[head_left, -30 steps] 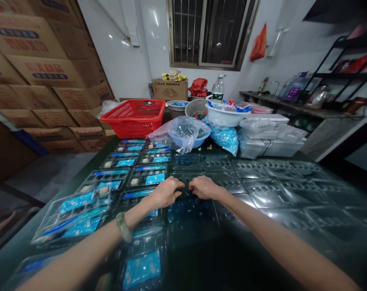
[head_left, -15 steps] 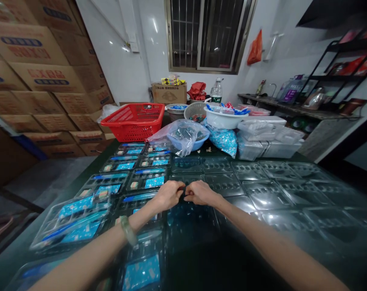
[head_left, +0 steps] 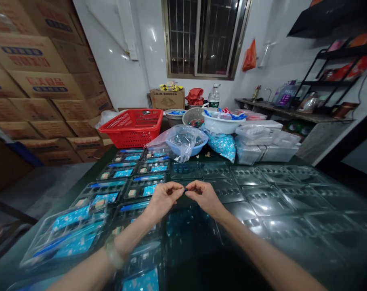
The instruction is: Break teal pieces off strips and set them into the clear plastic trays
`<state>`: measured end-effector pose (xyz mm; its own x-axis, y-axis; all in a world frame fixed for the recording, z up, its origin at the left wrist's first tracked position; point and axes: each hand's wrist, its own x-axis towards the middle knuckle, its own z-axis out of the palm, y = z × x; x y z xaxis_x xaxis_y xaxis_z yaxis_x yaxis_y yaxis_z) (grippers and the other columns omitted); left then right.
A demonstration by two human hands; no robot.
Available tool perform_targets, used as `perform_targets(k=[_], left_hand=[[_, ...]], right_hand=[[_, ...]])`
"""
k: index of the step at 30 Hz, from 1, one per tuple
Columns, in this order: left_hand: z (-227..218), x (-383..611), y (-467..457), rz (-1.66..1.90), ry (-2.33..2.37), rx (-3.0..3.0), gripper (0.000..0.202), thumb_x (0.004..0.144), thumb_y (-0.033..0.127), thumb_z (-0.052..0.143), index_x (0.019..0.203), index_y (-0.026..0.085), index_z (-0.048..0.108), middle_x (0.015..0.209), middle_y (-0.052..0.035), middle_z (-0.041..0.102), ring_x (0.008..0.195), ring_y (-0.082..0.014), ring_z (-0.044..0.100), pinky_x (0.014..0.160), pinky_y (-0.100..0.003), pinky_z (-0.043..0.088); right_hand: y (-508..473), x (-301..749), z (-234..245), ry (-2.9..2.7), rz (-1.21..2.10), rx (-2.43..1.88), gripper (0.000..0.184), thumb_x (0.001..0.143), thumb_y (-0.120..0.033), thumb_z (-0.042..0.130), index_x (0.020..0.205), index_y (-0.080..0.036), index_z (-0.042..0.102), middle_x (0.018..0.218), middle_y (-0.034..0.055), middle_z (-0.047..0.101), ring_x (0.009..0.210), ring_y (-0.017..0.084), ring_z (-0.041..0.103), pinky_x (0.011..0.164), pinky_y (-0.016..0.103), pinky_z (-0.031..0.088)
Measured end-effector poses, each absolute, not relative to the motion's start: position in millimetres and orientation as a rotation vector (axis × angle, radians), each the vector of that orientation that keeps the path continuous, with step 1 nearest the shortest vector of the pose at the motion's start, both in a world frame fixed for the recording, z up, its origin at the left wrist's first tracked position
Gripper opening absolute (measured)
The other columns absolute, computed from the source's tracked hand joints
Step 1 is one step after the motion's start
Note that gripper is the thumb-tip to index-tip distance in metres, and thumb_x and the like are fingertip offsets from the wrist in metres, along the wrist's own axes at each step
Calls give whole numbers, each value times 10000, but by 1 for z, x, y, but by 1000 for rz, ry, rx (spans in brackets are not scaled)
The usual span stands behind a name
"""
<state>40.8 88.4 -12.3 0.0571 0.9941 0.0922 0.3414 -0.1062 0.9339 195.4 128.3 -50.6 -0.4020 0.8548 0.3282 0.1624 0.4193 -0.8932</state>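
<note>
My left hand (head_left: 165,199) and my right hand (head_left: 205,197) meet above the middle of the table, thumbs and forefingers pinched. Between their fingertips shows a small dark thing (head_left: 185,190), too small to name. Beneath and right of my hands lie clear plastic trays (head_left: 266,199) in rows. Left of my left hand are filled trays, each with a blue pen (head_left: 135,206), a small striped block like an eraser (head_left: 132,193) and a blue patterned packet (head_left: 149,190). A pale bangle sits on my left wrist.
Behind the trays stand a red basket (head_left: 131,131), a blue bowl (head_left: 198,150) under a plastic bag, a white basin (head_left: 221,124), a bag of blue packets (head_left: 222,145) and stacked clear trays (head_left: 252,151). Cardboard boxes (head_left: 34,91) are piled at the left.
My hands stay together over the trays, their wrists and fingers slightly turned, and the small dark thing now shows between the fingertips. The camera view has tipped up a little.
</note>
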Motion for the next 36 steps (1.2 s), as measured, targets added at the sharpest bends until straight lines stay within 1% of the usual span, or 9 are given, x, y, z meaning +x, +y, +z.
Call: perform_targets(k=[4, 7, 11, 16, 19, 22, 24, 28, 36], left_hand=[[-8, 40, 83, 1140, 1286, 1530, 231, 739, 371, 543, 797, 161, 622, 686, 0, 574, 568, -107, 480, 483, -204, 402], [-6, 41, 79, 1176, 1230, 1470, 215, 726, 331, 575, 856, 167, 626, 717, -9, 594, 589, -114, 494, 491, -209, 411], [-3, 44, 71, 1235, 1268, 1367, 231, 702, 307, 616, 878, 159, 629, 726, -12, 602, 551, -98, 479, 481, -210, 409], [1, 48, 61, 1248, 1233, 1392, 217, 694, 275, 628, 872, 151, 618, 610, 15, 563, 507, -89, 471, 480, -207, 396], [3, 48, 58, 1245, 1261, 1475, 163, 699, 256, 616, 823, 151, 604, 577, 27, 527, 517, -90, 461, 485, -201, 380], [4, 47, 56, 1214, 1269, 1612, 136, 725, 243, 581, 828, 155, 592, 655, 10, 549, 589, -105, 485, 545, -212, 400], [4, 47, 55, 1186, 1265, 1689, 125, 747, 242, 555, 835, 157, 584, 685, 3, 551, 614, -110, 489, 563, -216, 403], [3, 47, 55, 1123, 1248, 1736, 136, 782, 262, 516, 869, 170, 566, 671, 9, 537, 592, -109, 478, 542, -216, 387], [-1, 49, 56, 1049, 1202, 1723, 138, 801, 276, 494, 893, 183, 538, 738, -3, 559, 648, -125, 499, 576, -225, 392]], right_hand=[[114, 194, -38, -1632, 1257, -758, 99, 737, -260, 561, 791, -178, 556, 714, -18, 590, 665, 107, 555, 632, 227, 423], [106, 193, -32, -1550, 1353, -744, 93, 720, -242, 583, 765, -180, 530, 684, -26, 573, 646, 108, 556, 622, 231, 425], [99, 192, -30, -1469, 1305, -785, 145, 648, -229, 657, 699, -180, 531, 679, -33, 555, 620, 101, 534, 606, 227, 429], [93, 192, -27, -1403, 1299, -719, 149, 614, -213, 686, 664, -178, 550, 763, -10, 589, 708, 123, 559, 664, 244, 451], [89, 191, -27, -1408, 1325, -728, 162, 619, -212, 687, 722, -179, 567, 729, -14, 587, 681, 118, 555, 643, 243, 454], [85, 193, -25, -1425, 1374, -729, 228, 624, -193, 683, 828, -178, 582, 743, -8, 604, 704, 124, 564, 660, 252, 461], [83, 196, -23, -1452, 1413, -720, 215, 651, -192, 661, 856, -172, 597, 767, 2, 618, 716, 129, 571, 671, 262, 469], [81, 203, -20, -1466, 1454, -747, 170, 713, -234, 602, 867, -167, 629, 768, 12, 632, 666, 131, 585, 626, 278, 497], [79, 206, -24, -1408, 1460, -802, 130, 720, -245, 578, 783, -142, 627, 671, 14, 605, 642, 160, 595, 517, 277, 512]])
